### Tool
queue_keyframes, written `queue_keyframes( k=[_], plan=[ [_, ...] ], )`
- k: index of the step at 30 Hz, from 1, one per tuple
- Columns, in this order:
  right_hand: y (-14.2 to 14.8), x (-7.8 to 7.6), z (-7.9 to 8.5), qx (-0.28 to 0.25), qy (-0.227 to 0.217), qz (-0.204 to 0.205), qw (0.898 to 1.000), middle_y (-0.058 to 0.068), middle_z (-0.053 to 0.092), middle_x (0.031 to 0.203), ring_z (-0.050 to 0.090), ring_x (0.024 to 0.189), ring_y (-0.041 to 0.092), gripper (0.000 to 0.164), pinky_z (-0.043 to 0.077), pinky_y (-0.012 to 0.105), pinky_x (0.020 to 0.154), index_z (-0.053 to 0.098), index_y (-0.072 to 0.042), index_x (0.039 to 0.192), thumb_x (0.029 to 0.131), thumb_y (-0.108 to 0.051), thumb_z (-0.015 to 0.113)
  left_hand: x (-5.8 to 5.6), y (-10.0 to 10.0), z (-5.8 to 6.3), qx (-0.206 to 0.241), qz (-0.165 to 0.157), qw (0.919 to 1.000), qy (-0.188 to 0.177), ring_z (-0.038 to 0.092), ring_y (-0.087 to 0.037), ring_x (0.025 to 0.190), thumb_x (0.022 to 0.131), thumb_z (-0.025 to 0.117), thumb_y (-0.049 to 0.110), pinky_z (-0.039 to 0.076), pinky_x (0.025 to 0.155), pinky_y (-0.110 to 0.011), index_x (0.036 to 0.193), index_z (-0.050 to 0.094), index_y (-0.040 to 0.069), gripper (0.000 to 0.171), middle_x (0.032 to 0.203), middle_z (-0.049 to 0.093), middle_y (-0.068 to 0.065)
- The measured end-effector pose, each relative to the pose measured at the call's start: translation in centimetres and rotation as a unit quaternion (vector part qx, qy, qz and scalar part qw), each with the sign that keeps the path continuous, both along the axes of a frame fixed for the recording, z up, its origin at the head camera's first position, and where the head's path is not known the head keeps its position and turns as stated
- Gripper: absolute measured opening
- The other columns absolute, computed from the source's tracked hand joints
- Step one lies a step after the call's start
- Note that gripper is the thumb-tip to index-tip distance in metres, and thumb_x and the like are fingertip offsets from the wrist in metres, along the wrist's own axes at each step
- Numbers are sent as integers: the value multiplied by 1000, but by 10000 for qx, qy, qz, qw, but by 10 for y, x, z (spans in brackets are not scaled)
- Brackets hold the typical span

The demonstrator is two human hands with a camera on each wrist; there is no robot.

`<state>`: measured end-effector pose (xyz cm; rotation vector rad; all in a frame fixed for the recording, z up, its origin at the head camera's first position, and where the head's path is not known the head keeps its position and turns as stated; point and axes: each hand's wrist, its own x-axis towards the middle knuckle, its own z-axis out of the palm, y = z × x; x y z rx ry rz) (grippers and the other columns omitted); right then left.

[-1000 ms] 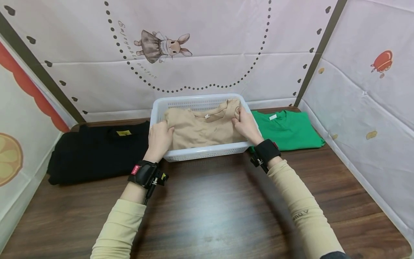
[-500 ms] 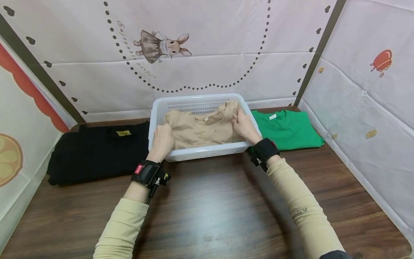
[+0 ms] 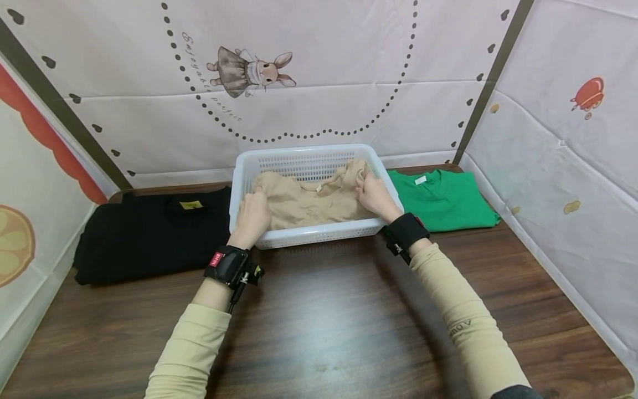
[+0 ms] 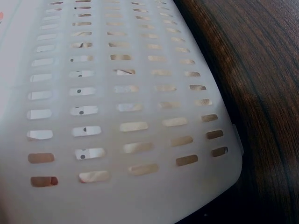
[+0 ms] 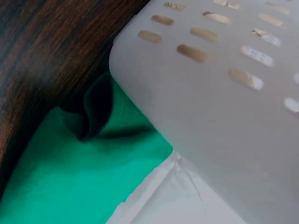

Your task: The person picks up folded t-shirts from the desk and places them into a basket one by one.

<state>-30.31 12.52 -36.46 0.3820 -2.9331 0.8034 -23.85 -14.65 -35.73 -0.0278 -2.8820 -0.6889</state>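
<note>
A beige T-shirt [image 3: 311, 205] lies inside a white plastic basket [image 3: 319, 231], its neckline and small label towards the back. My left hand [image 3: 252, 216] reaches over the basket's left front corner and grips the shirt's left side; its fingertips are hidden. At the other side my right hand [image 3: 376, 195] pinches the bunched right shoulder of the shirt. Both wrist views show mostly the outer slotted wall of the basket [image 4: 107, 116], with beige cloth behind the slots, and neither hand can be made out there.
A folded black garment [image 3: 154, 235] with a yellow label lies left of the basket. On the right, a folded green T-shirt [image 3: 443, 202] reaches the basket's side. Printed white cloth [image 3: 319, 111] walls in the wooden table [image 3: 324, 316].
The beige T-shirt has sunk lower in the basket, showing more of the back wall. My left hand has shifted slightly right; my right hand has come slightly down with the shirt's shoulder.
</note>
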Motion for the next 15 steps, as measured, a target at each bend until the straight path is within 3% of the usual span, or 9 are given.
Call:
queue_keyframes(
  k=[3, 6, 8, 11, 13, 15],
  plan=[
    [-1, 1, -1, 400, 117, 42, 9991, 27, 64, 96, 65, 85, 36, 33, 53, 41, 69, 48, 9, 120, 96, -13, 52, 0, 2, 0, 102, 71, 9999, 25, 65, -42, 77, 93, 36, -1, 48, 54, -41, 126, 43, -11, 35, 93, 62, -32],
    [-2, 2, -3, 782, 520, 193, 9954, 26, 64, 86, 64, 74, 36, 42, 52, 41, 61, 46, 9, 128, 92, -11, 56, 1, 3, 1, 164, 117, 9998, 34, 65, -47, 88, 95, 35, 2, 52, 64, -50, 127, 41, -9, 34, 101, 60, -31],
    [-2, 4, -4, 962, 846, 245, 9915, 28, 64, 92, 65, 73, 38, 50, 52, 43, 61, 41, 8, 134, 89, -8, 57, 1, 3, 1, 173, 140, 9997, 57, 63, -48, 93, 95, 35, 3, 53, 69, -54, 125, 43, -9, 33, 105, 59, -31],
    [-2, 8, -2, 1075, 1337, 226, 9849, 30, 61, 114, 64, 93, 41, 53, 54, 46, 80, 40, 8, 138, 88, -4, 54, 2, 3, 2, 256, 154, 9995, 128, 64, -48, 94, 95, 35, 4, 53, 71, -55, 129, 43, -8, 37, 108, 60, -32],
    [-3, 12, 1, 1130, 1667, 174, 9794, 27, 56, 127, 60, 107, 42, 47, 51, 47, 91, 46, 8, 134, 89, -5, 53, 2, 3, 2, 427, 114, 9988, 200, 64, -45, 96, 96, 35, 6, 54, 74, -54, 132, 43, -7, 39, 112, 60, -31],
    [-2, 17, 5, 1044, 1912, 234, 9757, 25, 56, 128, 56, 115, 40, 41, 47, 47, 98, 51, 8, 129, 92, -7, 52, 3, 2, 3, 603, 40, 9978, 280, 64, -43, 100, 97, 35, 7, 54, 77, -52, 134, 44, -6, 41, 117, 60, -29]
  ],
)
